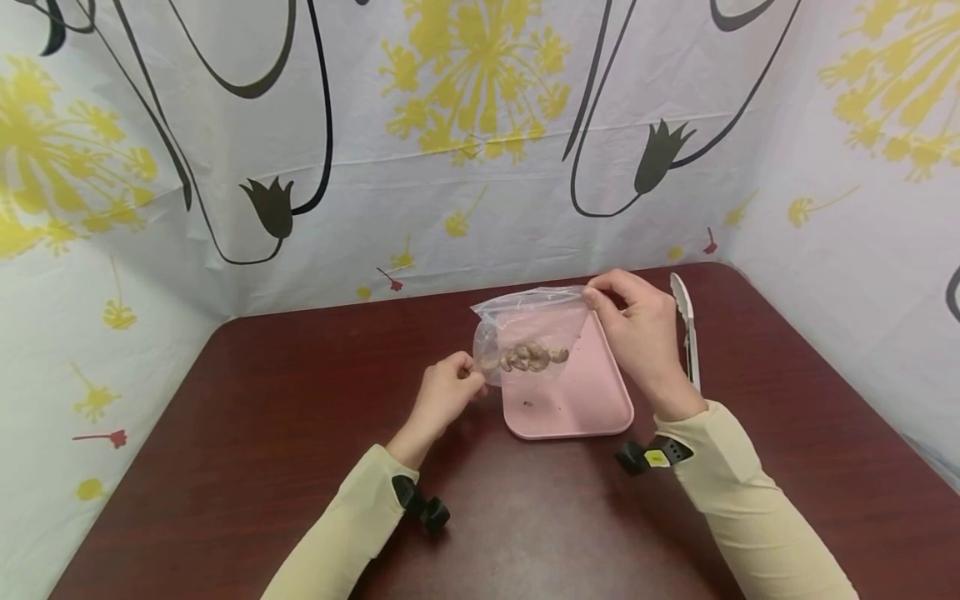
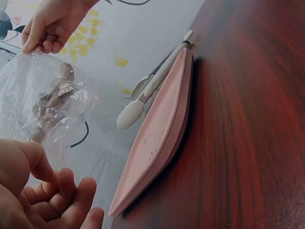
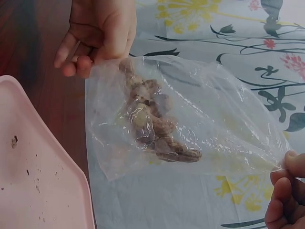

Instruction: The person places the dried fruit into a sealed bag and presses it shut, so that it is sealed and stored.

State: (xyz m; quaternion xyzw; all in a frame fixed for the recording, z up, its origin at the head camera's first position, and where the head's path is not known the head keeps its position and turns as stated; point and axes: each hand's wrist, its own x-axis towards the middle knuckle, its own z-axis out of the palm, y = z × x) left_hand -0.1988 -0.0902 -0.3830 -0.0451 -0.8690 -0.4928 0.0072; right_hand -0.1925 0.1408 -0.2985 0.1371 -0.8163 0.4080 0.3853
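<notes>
A clear plastic bag (image 1: 536, 312) with several brown peanut-like pieces (image 3: 152, 114) at its bottom hangs above the pink tray (image 1: 566, 417). The right hand (image 1: 637, 333) pinches one upper corner between thumb and finger, also visible in the right wrist view (image 3: 288, 191). At the bag's other side, the left hand (image 1: 448, 392) pinches its lower edge, thumb against fingers, beside the pieces (image 3: 100, 38). Small dark crumbs (image 3: 14, 141) lie on the tray's surface.
Tongs with pale tips (image 1: 684, 317) lie right of the tray, behind the right hand; the left wrist view shows them too (image 2: 152, 86). The dark red table (image 1: 300, 433) ends at a patterned cloth (image 1: 337, 208) behind.
</notes>
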